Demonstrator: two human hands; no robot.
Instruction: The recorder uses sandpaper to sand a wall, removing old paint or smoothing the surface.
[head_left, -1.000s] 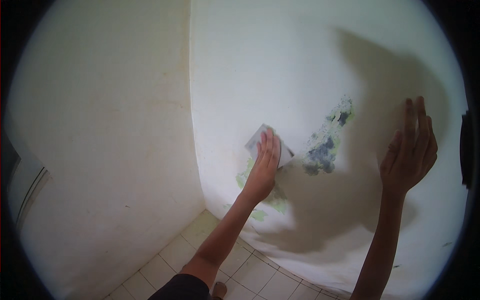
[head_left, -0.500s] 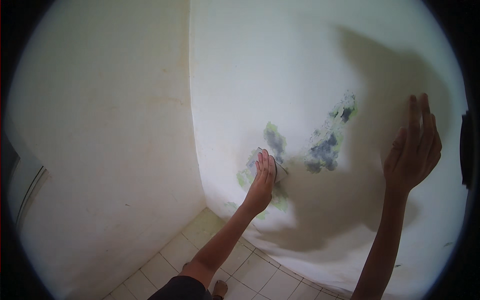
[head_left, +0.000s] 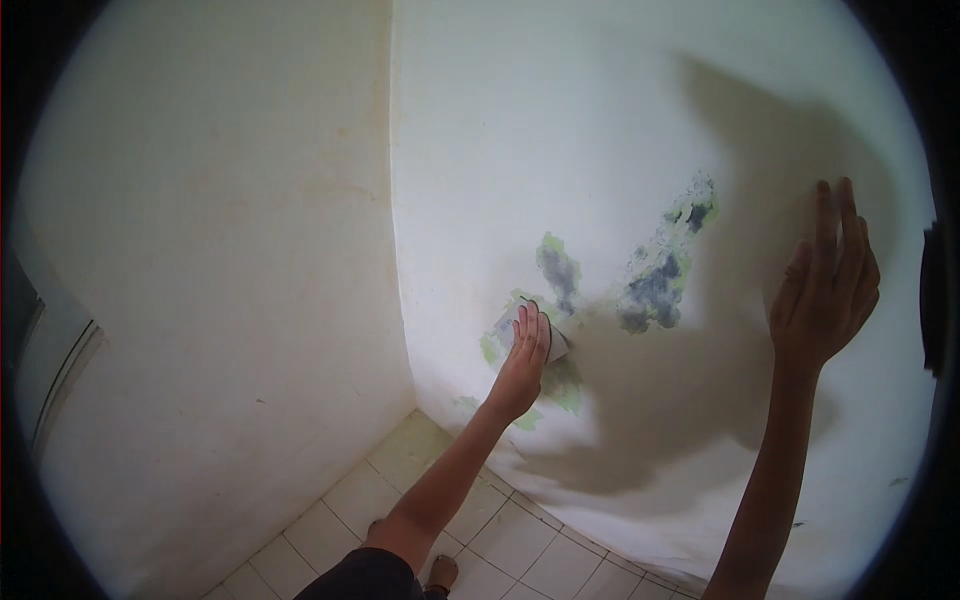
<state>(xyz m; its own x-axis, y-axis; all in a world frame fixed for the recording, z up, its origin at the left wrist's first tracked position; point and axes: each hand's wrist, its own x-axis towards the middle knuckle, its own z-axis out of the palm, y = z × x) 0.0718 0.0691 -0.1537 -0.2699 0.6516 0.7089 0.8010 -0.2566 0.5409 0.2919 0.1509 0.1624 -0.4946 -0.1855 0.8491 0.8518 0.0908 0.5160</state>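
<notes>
My left hand (head_left: 524,355) presses a small greyish sheet of sandpaper (head_left: 557,345) flat against the white wall (head_left: 500,150). Its fingers lie together over the sheet and hide part of it. Around the sheet the paint has come off in patches, with pale green edges and a dark grey patch (head_left: 560,272) just above. Further right is a larger grey and green peeled patch (head_left: 655,285). My right hand (head_left: 825,290) rests on the same wall to the right, fingers stretched out, with nothing in it.
A second wall (head_left: 220,230), stained in places, meets this one at a corner on the left. Pale square floor tiles (head_left: 500,535) lie below, where one of my feet (head_left: 442,573) shows. A dark object (head_left: 932,300) stands at the far right edge. Shadows cover the wall's right part.
My left hand and the sandpaper have shifted slightly down and left against the peeled patches. The whole view has moved a little. My right hand stays on the wall.
</notes>
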